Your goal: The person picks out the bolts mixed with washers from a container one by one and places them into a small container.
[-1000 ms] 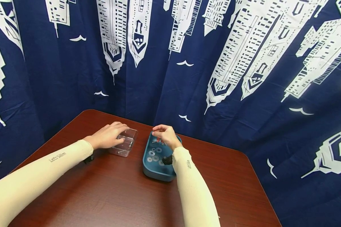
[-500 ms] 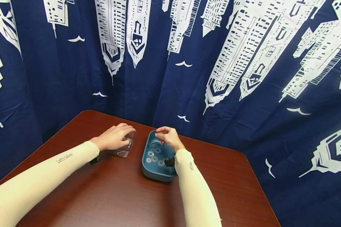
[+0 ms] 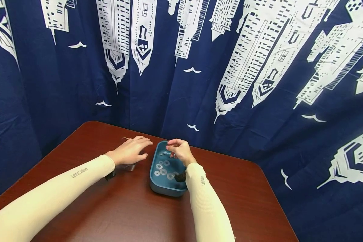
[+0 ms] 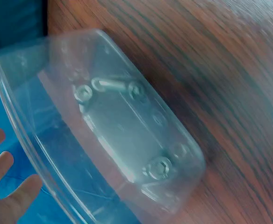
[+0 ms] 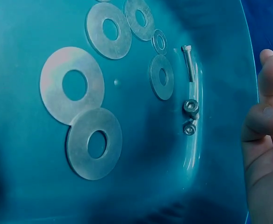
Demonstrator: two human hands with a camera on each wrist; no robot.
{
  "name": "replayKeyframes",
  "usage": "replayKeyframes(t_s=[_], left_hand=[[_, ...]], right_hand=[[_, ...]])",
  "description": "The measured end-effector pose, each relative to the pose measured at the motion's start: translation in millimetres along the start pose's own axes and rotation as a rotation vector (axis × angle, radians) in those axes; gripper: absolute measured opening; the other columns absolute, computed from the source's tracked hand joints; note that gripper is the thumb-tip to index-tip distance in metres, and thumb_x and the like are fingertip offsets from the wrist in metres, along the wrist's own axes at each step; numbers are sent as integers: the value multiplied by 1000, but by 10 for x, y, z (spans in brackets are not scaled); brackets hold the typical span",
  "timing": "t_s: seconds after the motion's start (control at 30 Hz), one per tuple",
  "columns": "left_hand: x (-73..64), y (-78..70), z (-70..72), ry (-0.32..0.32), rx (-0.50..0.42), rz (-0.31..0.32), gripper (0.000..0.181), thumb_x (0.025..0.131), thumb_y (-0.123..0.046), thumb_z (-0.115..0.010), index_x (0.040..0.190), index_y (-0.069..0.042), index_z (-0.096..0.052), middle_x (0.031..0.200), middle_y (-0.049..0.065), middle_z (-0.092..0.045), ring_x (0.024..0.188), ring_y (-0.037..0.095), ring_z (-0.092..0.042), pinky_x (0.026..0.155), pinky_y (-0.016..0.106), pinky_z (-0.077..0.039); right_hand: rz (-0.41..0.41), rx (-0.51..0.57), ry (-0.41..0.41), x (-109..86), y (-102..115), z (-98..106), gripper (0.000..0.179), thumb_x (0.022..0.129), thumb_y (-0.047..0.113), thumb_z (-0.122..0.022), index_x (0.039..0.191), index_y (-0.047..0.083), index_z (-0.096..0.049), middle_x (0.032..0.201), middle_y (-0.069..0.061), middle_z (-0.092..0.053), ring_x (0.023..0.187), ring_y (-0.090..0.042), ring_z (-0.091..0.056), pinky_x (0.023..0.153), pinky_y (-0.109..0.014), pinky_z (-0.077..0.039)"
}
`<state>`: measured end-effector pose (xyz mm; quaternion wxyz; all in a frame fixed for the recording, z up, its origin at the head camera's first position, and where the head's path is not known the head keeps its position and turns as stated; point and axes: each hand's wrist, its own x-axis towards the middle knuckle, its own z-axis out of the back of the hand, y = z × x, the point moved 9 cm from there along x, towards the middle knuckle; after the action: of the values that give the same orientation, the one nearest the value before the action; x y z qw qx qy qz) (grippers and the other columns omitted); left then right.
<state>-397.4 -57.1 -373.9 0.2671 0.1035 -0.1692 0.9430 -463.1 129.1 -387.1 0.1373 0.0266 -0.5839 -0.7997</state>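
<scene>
Okay, my left hand [image 3: 130, 152] wide by clear plastic box [image 4: 120, 128], 11 o'clock; right hand [image 3: 181, 152], grip unclear, over oblong blue tray [image 3: 166, 191].

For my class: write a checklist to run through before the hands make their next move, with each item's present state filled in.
1. Tray resting on the table: ok.
2. Washers all apart from one another in the tray: not ok; two large ones at least touch.
3. Tray bolts visible to the right wrist camera: ok; they lie near one wall.
4. Box bolts inside the clear box: ok, visible through its wall.
5. Left hand free of parts: ok; fingers extended, none seen in them.
6. Right hand holding a part: cannot tell; fingers hide it.
</scene>
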Motion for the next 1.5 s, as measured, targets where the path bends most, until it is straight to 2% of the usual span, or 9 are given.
replayKeyframes(t_s=[0.1,0.2,0.33,0.4,0.53,0.67,0.87,1.17,1.5], left_hand=[[29,-30,-13,13,-7,8,57,95,-30,-65,147,-13,-52,150,8,-52,141,30,-41,110,58,-39],[45,-68,-26,12,-13,0,57,94,-30,-65,147,-12,-52,150,8,-52,141,30,-42,110,58,-39],[68,-116,-57,7,-21,-18,56,94,-30,-66,146,-12,-53,148,7,-54,139,29,-43,108,57,-41],[87,-140,-66,9,-24,-21,56,94,-31,-66,146,-12,-53,147,7,-54,138,30,-44,108,58,-41],[127,-166,-92,26,-15,-13,57,95,-35,-65,147,-14,-52,149,7,-54,139,30,-43,109,57,-40],[164,-195,-128,44,-5,-21,58,96,-37,-64,147,-14,-52,149,7,-53,139,29,-43,109,55,-41],[196,-250,-177,57,4,-39,57,95,-35,-63,148,-14,-51,149,6,-53,138,28,-43,109,53,-41],[196,-297,-223,76,-12,-14,56,95,-31,-65,146,-14,-53,142,6,-58,138,29,-42,108,56,-40],[190,-293,-231,70,-29,-12,56,95,-30,-65,146,-14,-53,143,5,-58,140,30,-41,110,56,-40]], right_hand=[[-1,-6,0,1,23,8,18,88,5,-72,105,-1,-70,91,-22,-73,55,-26,-60,48,-28,-42],[-7,-18,-7,-26,41,7,19,88,3,-72,107,-3,-70,85,-17,-73,55,-28,-60,48,-27,-41],[-21,-49,-43,-45,-5,36,24,89,5,-72,111,-6,-69,78,-4,-70,64,-45,-60,48,-28,-40],[-27,-62,-63,-30,-56,71,25,89,6,-72,111,-5,-70,81,-10,-71,72,-51,-60,48,-28,-40],[-36,-60,-89,-29,-75,137,24,89,6,-73,110,-5,-70,89,-18,-73,60,-37,-61,46,-26,-40],[-38,-49,-110,-24,-87,169,22,88,4,-72,108,-5,-70,87,-13,-75,51,-22,-58,43,-23,-39],[-28,-45,-149,-28,-86,203,18,87,2,-72,105,-4,-71,81,-7,-74,48,-20,-56,42,-21,-38],[-69,-74,-189,-66,-149,172,16,86,1,-72,102,-1,-71,79,-6,-72,68,-49,-62,43,-22,-41],[-136,-82,-233,-41,-271,154,19,84,-2,-72,103,0,-72,82,-11,-73,48,-15,-56,48,-23,-45]])
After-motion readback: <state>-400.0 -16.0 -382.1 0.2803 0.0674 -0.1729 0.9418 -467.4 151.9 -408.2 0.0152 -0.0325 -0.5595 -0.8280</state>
